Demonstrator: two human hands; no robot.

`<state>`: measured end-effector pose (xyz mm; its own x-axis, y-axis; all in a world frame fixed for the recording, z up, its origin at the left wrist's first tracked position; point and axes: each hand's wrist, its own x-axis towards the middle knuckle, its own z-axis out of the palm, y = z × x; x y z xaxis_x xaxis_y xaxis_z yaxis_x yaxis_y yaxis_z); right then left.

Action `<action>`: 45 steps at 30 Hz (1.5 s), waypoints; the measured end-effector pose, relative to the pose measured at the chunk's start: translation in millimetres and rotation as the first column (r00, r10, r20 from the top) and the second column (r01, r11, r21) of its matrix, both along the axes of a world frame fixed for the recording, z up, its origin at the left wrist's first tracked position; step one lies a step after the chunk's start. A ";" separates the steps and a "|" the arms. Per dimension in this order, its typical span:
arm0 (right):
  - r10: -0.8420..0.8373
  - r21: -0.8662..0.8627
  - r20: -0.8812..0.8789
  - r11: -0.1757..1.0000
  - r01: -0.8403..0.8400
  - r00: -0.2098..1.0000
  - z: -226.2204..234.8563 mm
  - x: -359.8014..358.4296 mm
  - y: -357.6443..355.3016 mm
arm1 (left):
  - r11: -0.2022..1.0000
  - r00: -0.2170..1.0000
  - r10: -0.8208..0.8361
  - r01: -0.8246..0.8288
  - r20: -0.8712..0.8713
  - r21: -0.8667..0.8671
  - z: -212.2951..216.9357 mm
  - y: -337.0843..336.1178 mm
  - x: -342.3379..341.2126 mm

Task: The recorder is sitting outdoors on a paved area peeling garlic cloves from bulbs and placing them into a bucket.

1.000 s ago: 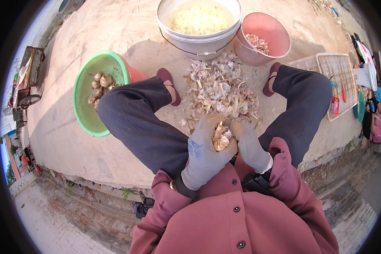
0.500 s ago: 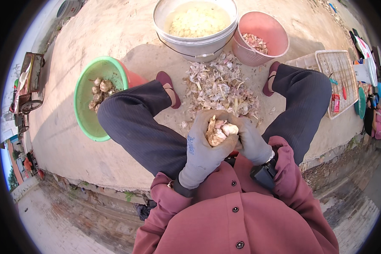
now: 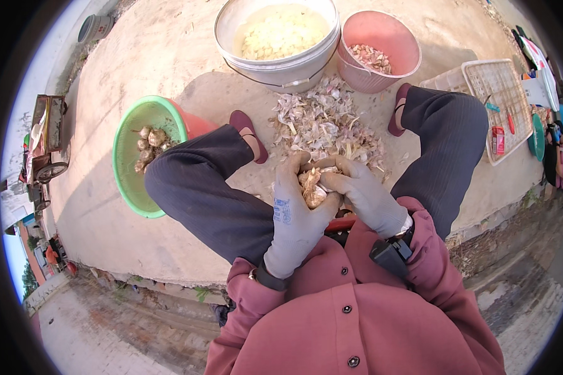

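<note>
Both my hands wear grey gloves and meet in front of my lap around a garlic bulb (image 3: 311, 187). My left hand (image 3: 296, 209) cups the bulb from the left, thumb bent across below it. From the right, my right hand (image 3: 363, 194) has its thumb and fingers on the bulb's upper side. The bulb's skin looks torn and brownish, and part of it is hidden by the gloves. Just beyond my hands a heap of loose garlic skins (image 3: 322, 122) lies on the ground between my feet.
Whole bulbs sit in a green basket (image 3: 120, 159) at left. Ahead stand a white bucket (image 3: 281, 72) of pale peeled cloves in liquid and a pink bucket (image 3: 391, 37) holding unpeeled cloves. A white plastic crate (image 3: 481, 78) with a red box (image 3: 498, 140) is at right.
My right hand has shifted its thumb and fingers over the garlic bulb, covering the white cloves that showed before. The head view has moved slightly.
</note>
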<state>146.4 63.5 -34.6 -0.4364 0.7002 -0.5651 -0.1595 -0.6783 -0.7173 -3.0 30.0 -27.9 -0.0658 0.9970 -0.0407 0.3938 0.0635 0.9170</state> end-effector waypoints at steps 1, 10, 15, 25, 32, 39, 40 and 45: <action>0.000 -0.001 -0.005 1.000 0.000 1.000 4.1 0.2 -0.4 | 0.998 0.998 -0.019 0.023 -0.067 0.055 -3.3 -0.9 -1.7; -0.052 0.236 0.043 0.971 0.040 0.998 -8.3 4.4 -6.9 | 0.968 0.976 0.079 -0.027 0.201 -0.251 5.9 1.0 -6.9; 0.083 0.394 0.486 0.868 -0.303 0.870 -0.6 17.0 -5.6 | 0.964 0.945 0.125 -0.043 0.303 -0.263 3.0 4.0 -19.5; 0.016 0.260 0.335 0.959 -0.109 0.942 -11.2 23.3 -8.5 | 0.980 0.947 0.117 -0.061 0.299 -0.190 11.0 10.0 -25.5; -0.143 0.048 0.051 0.989 0.141 0.988 1.0 16.9 -4.4 | 0.918 0.906 0.155 0.014 0.394 -0.395 12.6 4.3 -14.9; 0.001 0.335 0.198 0.940 -0.069 0.980 -1.0 13.4 -12.1 | 0.957 0.981 -0.061 0.110 0.183 -0.269 3.1 0.4 -4.6; 0.001 0.336 0.198 0.939 -0.069 0.980 -7.6 10.0 -13.7 | 0.969 0.979 -0.148 0.172 0.140 -0.175 4.7 1.5 -2.2; -0.108 0.371 0.129 0.927 0.053 0.986 -11.9 6.3 -18.2 | 0.967 0.945 -0.245 0.254 -0.215 0.017 5.6 2.3 0.4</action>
<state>152.7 45.3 -46.5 -0.3027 0.8990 -0.3166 -0.0782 -0.3545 -0.9318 -2.6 32.3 -22.3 0.1830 0.9831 -0.0089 0.5752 -0.0997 0.8119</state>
